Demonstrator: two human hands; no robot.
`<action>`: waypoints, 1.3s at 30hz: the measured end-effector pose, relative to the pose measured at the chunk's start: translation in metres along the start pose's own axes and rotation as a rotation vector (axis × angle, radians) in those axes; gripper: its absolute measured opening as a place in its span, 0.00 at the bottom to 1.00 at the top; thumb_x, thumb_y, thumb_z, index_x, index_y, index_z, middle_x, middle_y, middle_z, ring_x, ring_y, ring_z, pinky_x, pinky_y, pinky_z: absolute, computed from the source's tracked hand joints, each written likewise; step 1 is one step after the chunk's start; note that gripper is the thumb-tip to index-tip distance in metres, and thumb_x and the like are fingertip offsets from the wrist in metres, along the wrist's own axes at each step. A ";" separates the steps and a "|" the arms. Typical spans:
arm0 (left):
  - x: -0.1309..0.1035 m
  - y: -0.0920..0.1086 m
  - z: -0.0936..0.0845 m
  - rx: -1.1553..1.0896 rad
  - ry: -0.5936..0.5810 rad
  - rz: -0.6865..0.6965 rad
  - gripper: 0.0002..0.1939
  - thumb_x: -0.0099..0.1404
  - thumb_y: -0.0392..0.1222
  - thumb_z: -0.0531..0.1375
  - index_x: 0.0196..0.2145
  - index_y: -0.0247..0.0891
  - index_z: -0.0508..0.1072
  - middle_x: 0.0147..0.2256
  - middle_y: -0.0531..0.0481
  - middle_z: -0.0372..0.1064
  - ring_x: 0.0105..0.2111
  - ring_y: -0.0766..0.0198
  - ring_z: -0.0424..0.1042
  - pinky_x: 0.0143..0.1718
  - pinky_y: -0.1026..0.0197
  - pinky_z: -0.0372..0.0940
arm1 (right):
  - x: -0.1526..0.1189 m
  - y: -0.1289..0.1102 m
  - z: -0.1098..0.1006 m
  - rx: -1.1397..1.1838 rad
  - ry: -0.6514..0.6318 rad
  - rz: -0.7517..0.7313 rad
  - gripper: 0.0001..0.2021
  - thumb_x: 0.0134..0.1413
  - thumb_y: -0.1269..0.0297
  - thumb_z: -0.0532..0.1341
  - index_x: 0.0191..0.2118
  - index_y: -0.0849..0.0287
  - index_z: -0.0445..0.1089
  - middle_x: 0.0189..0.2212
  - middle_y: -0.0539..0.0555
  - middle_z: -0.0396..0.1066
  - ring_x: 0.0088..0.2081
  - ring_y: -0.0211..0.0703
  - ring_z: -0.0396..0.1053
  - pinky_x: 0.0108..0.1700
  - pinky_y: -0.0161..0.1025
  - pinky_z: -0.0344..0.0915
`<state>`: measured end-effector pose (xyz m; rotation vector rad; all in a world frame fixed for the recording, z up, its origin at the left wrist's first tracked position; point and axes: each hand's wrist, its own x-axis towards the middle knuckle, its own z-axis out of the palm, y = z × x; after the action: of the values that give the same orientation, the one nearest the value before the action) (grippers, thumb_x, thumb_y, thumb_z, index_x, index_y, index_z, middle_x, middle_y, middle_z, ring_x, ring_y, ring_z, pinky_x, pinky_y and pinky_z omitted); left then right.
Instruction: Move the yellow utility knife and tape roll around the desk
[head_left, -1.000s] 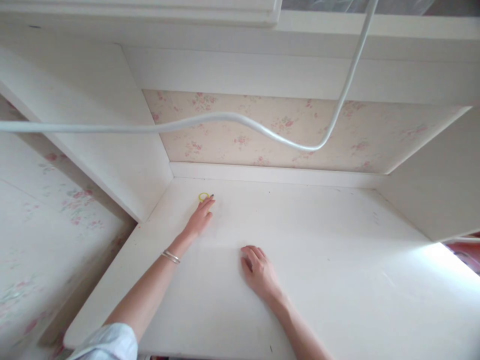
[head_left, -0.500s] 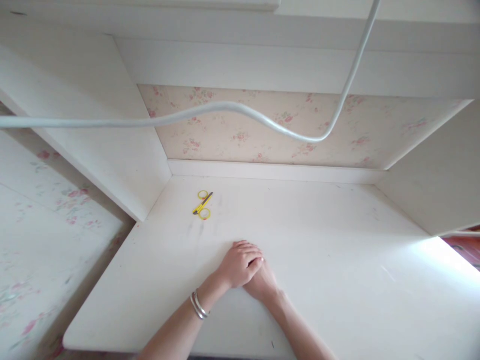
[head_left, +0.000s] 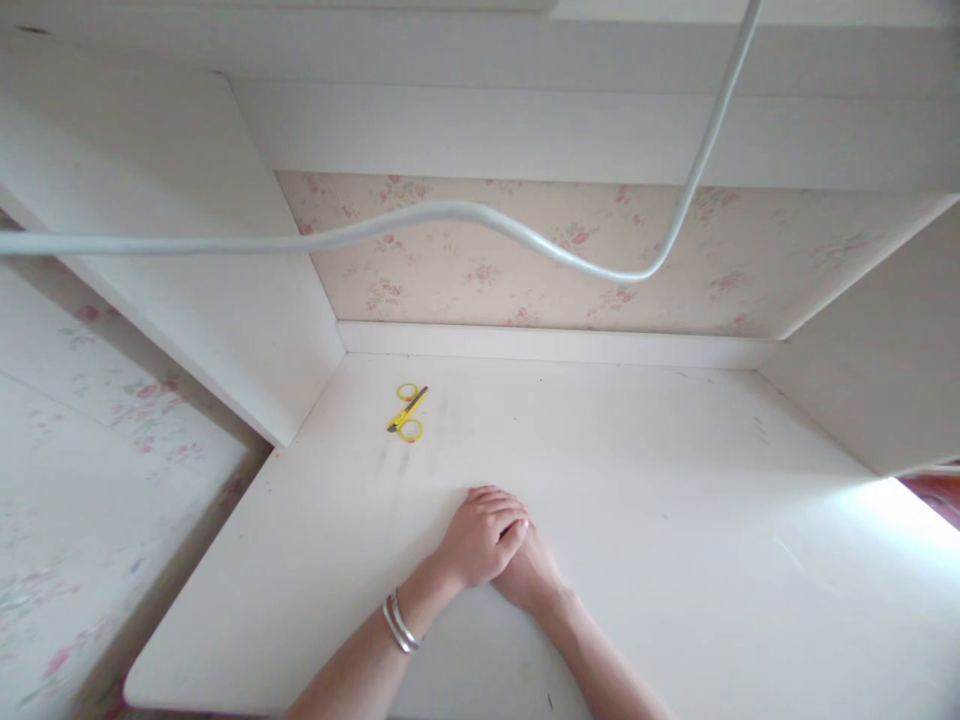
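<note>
Left hand (head_left: pixel 480 540) lies folded over my right hand (head_left: pixel 531 572), its fingers set close together and gently curved, its thumb laid across the back of the hand beneath. Whether the left hand squeezes or merely rests, I cannot tell. My right fingers are covered by the left hand, so their state, spread or pressed together, cannot be told either. Both hands are positioned low on the white tabletop (head_left: pixel 660 610), near the front edge, with the forearms converging from either side. Two silver bangles (head_left: pixel 400 622) encircle my left wrist. Three small items form a group beyond my hands, toward the left rear of the tabletop and well apart from my fingers. The central item is a yellow cutter knife (head_left: pixel 407 409) with dark ends, lying flat and set diagonally, one end toward the rear right and the other toward the front left. A yellow ring-shaped roll (head_left: pixel 407 385) lies flat at its rear left side; a second yellow roll (head_left: pixel 420 431) lies flat at its front right side. Each roll sits close against the knife; exact contact is too small to tell. Behind the group, a low white strip (head_left: pixel 562 345) borders the rear of the surface, below a floral-papered panel (head_left: pixel 480 300). One pale cable (head_left: pixel 442 211) crosses the upper view in front of the panel.
</note>
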<state>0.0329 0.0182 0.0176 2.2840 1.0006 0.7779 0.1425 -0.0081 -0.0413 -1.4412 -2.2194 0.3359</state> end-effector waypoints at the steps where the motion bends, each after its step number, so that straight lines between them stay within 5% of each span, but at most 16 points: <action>1: 0.000 0.000 0.000 0.001 0.000 -0.001 0.13 0.67 0.38 0.50 0.41 0.43 0.75 0.40 0.52 0.75 0.45 0.64 0.69 0.56 0.55 0.55 | 0.000 0.000 0.000 -0.004 0.002 -0.001 0.27 0.54 0.71 0.54 0.61 0.54 0.56 0.53 0.59 0.66 0.51 0.55 0.65 0.54 0.50 0.62; 39: 0.002 0.000 -0.001 0.001 -0.022 -0.015 0.14 0.67 0.38 0.50 0.41 0.43 0.75 0.41 0.52 0.75 0.45 0.63 0.69 0.55 0.54 0.54 | 0.000 -0.001 -0.003 -0.026 -0.016 0.007 0.27 0.55 0.70 0.54 0.62 0.55 0.56 0.53 0.60 0.66 0.51 0.56 0.65 0.52 0.49 0.63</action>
<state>0.0335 0.0203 0.0192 2.2784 1.0079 0.7445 0.1435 -0.0086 -0.0383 -1.4655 -2.2400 0.3233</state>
